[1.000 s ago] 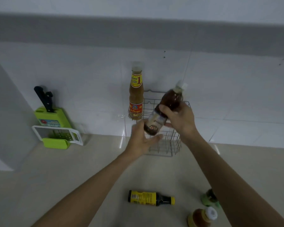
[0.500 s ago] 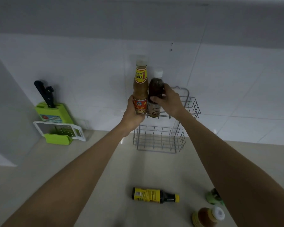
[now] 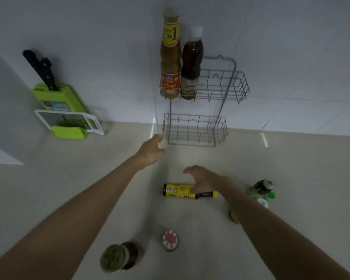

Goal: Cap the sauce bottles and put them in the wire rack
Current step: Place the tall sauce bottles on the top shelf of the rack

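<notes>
- The right hand hovers with fingers spread, grasping nothing, right over a yellow-labelled bottle lying on its side on the counter.
- The left hand is empty and loosely open, near the wire rack's lower basket.
- Two capped bottles stand upright, side by side, in the upper basket.
- More bottles wait nearby.
- Risk: the round bottle may roll off under a glancing grab.

Beyond both hands, a tall amber glass bottle is wearing yellow and red labels beside a dark brown, white-capped bottle in the grey wire rack. Under the right hand, a yellow-labelled black bottle is showing a yellow cap.
</notes>
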`<state>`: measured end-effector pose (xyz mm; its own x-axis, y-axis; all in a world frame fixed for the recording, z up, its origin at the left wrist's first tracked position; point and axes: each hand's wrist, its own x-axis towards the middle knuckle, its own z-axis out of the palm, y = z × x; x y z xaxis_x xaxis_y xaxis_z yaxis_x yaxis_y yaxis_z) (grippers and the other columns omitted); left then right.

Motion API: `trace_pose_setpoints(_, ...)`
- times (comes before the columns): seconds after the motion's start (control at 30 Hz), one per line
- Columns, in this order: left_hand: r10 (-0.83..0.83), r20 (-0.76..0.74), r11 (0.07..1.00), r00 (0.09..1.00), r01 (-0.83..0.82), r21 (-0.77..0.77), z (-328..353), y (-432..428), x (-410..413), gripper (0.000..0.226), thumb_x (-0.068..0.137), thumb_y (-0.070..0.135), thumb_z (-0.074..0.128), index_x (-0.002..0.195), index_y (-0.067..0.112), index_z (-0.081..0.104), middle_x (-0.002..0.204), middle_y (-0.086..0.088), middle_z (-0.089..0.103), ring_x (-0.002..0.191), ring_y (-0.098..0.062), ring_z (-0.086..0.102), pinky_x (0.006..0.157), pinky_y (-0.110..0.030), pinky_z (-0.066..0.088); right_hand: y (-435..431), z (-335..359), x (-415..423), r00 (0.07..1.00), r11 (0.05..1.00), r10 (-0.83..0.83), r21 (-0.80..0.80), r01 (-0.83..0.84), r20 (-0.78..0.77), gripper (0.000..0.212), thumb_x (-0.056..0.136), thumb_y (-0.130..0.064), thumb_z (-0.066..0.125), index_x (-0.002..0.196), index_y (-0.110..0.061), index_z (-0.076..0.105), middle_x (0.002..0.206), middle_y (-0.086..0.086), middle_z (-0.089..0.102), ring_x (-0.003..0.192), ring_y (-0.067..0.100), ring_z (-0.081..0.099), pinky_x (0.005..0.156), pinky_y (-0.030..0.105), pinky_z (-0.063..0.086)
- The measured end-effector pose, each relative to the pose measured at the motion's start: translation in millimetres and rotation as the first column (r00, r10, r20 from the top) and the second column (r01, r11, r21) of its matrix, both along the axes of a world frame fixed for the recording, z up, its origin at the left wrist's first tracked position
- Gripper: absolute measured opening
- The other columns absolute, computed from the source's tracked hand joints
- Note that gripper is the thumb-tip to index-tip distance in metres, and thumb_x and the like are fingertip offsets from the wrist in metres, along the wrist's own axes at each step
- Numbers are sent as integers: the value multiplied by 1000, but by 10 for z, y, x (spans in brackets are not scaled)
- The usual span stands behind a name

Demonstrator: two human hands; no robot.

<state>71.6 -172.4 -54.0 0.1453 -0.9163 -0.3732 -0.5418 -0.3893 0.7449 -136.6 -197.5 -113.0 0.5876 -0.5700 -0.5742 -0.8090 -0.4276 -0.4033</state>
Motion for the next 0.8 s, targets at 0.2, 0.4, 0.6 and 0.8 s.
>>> trace_pose_setpoints(0.2,-269,95,922,958,228,313,-362,378,-63,66,93,17,55,151,10,23,158,-10,28,142,-26,34,110,-31,34,331,-347,-21,992,945,51,-315,-84,-111,49,82,-32,66,128,-22,51,126,5,56,117,30,52,87,40,48)
trace_pose_setpoints(0.4,-345,-144,905,927,370,212,-278,480,-101,47,77,39,67,115,14,61,101,-2,64,102,-21,62,101,-47,44,116,104,-78,889,527,380,-850,20,257,32,78,-1,55,102,-18,69,99,1,70,94,26,64,79,36,55)
trace_pose_setpoints(0.6,-77,-393,983,916,4,-185,-16,376,-290,38,68,27,81,104,24,68,100,1,73,95,-16,68,100,-47,51,42,844,-51,691,500,98,-636,588,716,61,81,5,58,137,-9,42,147,13,41,142,26,30,121,37,17)
trace_pose_setpoints(0.8,84,-119,855,989,-132,-501,354,241,-591,51,74,29,81,120,21,61,104,5,72,92,-12,69,77,-8,50,33,1337,121,312,671,-512,146,727,800,45,78,-35,76,115,-18,57,95,-12,64,90,7,66,72,29,58)
